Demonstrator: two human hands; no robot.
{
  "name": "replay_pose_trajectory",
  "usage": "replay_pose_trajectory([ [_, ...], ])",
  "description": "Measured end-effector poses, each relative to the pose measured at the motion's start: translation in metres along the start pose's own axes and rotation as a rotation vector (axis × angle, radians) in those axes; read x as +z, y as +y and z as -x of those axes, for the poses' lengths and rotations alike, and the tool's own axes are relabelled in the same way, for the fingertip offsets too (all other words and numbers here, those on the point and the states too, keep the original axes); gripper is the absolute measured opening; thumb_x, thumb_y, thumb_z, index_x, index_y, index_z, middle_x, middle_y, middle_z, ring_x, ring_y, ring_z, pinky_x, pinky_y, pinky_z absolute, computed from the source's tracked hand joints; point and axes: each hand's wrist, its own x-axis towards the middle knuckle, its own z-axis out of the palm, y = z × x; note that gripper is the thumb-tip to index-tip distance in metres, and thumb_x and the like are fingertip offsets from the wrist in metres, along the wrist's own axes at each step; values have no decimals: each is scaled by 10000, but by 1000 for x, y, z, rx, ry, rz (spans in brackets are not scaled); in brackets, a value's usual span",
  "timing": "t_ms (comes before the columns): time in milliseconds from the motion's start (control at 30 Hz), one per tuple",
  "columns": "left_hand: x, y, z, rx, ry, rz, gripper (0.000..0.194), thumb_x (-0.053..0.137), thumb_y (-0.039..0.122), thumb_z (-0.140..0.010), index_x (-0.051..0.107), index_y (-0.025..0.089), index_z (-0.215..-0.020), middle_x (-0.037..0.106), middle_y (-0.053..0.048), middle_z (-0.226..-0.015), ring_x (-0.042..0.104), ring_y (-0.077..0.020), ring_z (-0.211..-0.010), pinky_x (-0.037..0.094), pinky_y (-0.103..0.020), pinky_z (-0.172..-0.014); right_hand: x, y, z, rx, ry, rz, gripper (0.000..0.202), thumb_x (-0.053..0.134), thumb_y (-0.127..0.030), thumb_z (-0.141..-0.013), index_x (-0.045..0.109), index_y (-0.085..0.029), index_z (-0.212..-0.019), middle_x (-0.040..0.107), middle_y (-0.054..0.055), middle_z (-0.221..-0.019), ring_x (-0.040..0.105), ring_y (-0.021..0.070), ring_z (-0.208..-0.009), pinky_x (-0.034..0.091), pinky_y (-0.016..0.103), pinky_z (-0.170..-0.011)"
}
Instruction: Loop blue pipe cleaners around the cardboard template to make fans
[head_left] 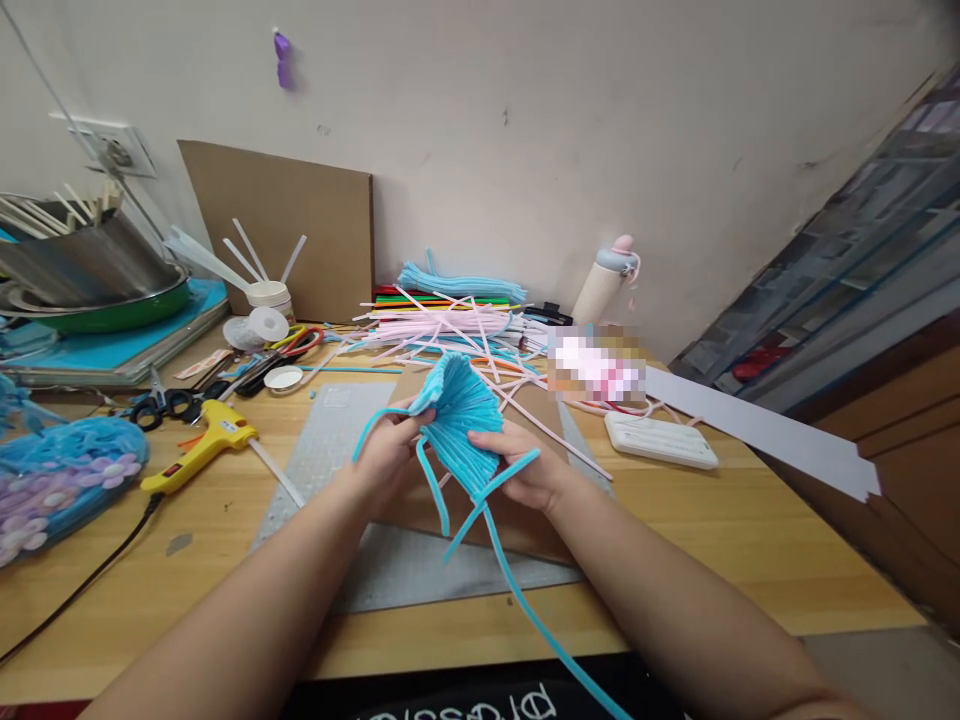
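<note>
A fan-shaped piece made of blue pipe cleaners [457, 410] is held up between both hands, above a brown cardboard sheet [517, 530]. My left hand [394, 445] pinches its upper left edge. On the opposite side my right hand [529, 465] grips the edge, its thumb on the ribbed face. Loose blue stems hang from the piece, and a long one trails down toward the lower right. Parts of the fingers are hidden behind the piece.
A grey cutting mat [352, 590] lies under the cardboard. To the left are a yellow glue gun [202, 445], scissors [169, 405] and a metal pot [97, 260]. Pink pipe cleaners [442, 330] are piled behind. A bottle [600, 285] and a white box [660, 440] stand right.
</note>
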Motion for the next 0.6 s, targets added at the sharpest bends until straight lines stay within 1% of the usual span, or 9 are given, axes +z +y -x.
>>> replay_pose_trajectory([
  [67, -4, -2, -1, -14, -27, -47, 244, 680, 295, -649, 656, 119, -817, 669, -61, -783, 612, -186, -709, 464, -278, -638, 1, 0, 0, -45, -3, 62, 426, 617, -208, -731, 500, -146, -1137, 637, 101, -1023, 633, 227, -841, 512, 411, -763],
  [133, -7, -5, -4, -32, -22, -84, 274, 684, 320, -652, 643, 133, -847, 666, -56, -803, 611, -176, -709, 459, -272, -639, 1, 0, 1, -65, 9, 124, 489, 643, -230, -705, 481, -173, -1163, 640, 93, -1015, 640, 236, -802, 516, 437, -727],
  [233, -12, -7, -8, -102, 45, -71, 294, 688, 361, -643, 632, 130, -816, 654, -44, -721, 598, -153, -622, 453, -255, -584, -1, -1, 2, -74, 29, 222, 481, 670, -240, -674, 517, -166, -1124, 647, 87, -997, 637, 228, -813, 504, 413, -751],
  [333, -15, -3, -9, -221, 135, -3, 276, 681, 376, -646, 613, 126, -742, 623, -29, -616, 576, -132, -531, 460, -249, -539, -2, -3, 4, -65, 3, 272, 430, 673, -233, -668, 557, -148, -1073, 643, 89, -1010, 624, 221, -864, 482, 392, -801],
  [400, -15, 2, -9, -306, 143, 54, 240, 670, 353, -660, 596, 132, -716, 612, -28, -590, 580, -138, -520, 475, -258, -538, -1, -6, 4, -39, -34, 265, 424, 669, -229, -671, 561, -147, -1073, 642, 88, -1016, 626, 219, -858, 473, 398, -814],
  [500, -14, 8, -7, -401, 59, 143, 175, 630, 300, -697, 588, 142, -760, 626, -43, -658, 605, -156, -580, 497, -283, -574, -2, -9, 2, -24, -57, 197, 406, 657, -215, -680, 564, -142, -1069, 646, 89, -1004, 626, 219, -866, 465, 398, -830],
  [533, -13, 10, -8, -415, 31, 165, 152, 607, 278, -715, 585, 143, -780, 631, -53, -703, 613, -161, -620, 502, -291, -598, -4, -10, 1, -40, -38, 164, 392, 648, -210, -688, 564, -141, -1065, 646, 89, -1004, 623, 215, -876, 465, 391, -834],
  [567, -14, 12, -8, -402, 40, 165, 124, 579, 249, -730, 580, 140, -790, 632, -64, -744, 618, -167, -664, 505, -301, -627, -7, -11, 0, -57, -5, 131, 374, 637, -211, -700, 564, -143, -1061, 645, 86, -1005, 621, 211, -879, 469, 384, -830],
  [600, -15, 16, -8, -337, 108, 128, 96, 549, 210, -738, 572, 132, -789, 628, -76, -772, 619, -178, -707, 505, -317, -655, -10, -13, -1, -72, 36, 104, 355, 623, -215, -714, 564, -148, -1057, 644, 82, -1007, 622, 205, -873, 477, 378, -817],
])
